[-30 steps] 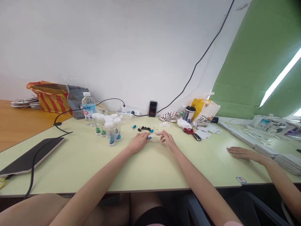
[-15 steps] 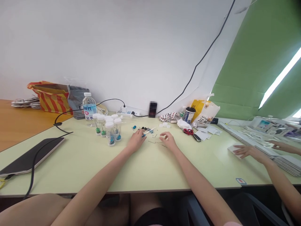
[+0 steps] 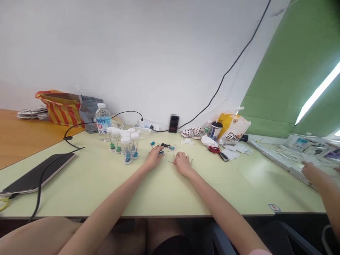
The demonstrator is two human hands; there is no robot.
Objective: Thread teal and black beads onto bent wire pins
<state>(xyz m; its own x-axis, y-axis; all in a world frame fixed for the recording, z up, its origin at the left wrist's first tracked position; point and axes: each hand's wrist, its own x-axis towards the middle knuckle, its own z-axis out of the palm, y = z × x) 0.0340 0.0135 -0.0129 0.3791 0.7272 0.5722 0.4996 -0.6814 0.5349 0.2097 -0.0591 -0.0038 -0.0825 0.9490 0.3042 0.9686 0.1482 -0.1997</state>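
Observation:
My left hand (image 3: 154, 157) is closed around a small blue piece with a thin shaft (image 3: 161, 152), which points right over the table. My right hand (image 3: 183, 163) is low on the tabletop, its fingers bent down and pinched together; whatever is between them is hidden. A thin metal rod (image 3: 170, 162) lies by its fingertips, and a bent one (image 3: 191, 162) shows at its right side. Just beyond both hands are several small black pieces (image 3: 166, 145), a light blue piece (image 3: 172, 147) and a round blue piece (image 3: 152, 143).
Several clear tubes with white caps (image 3: 125, 150) hold blue and green pieces, left of my hands. A water bottle (image 3: 103, 122) and a tablet (image 3: 39, 173) are further left. Red-handled scissors (image 3: 213, 149), a cup (image 3: 215, 131) and bags stand right. Another person's hand (image 3: 316, 173) is far right.
My right hand has moved slightly left and down onto the thin rods, its fingers now closed. The blue piece's shaft is lower in my left hand. The other person's hand has moved right.

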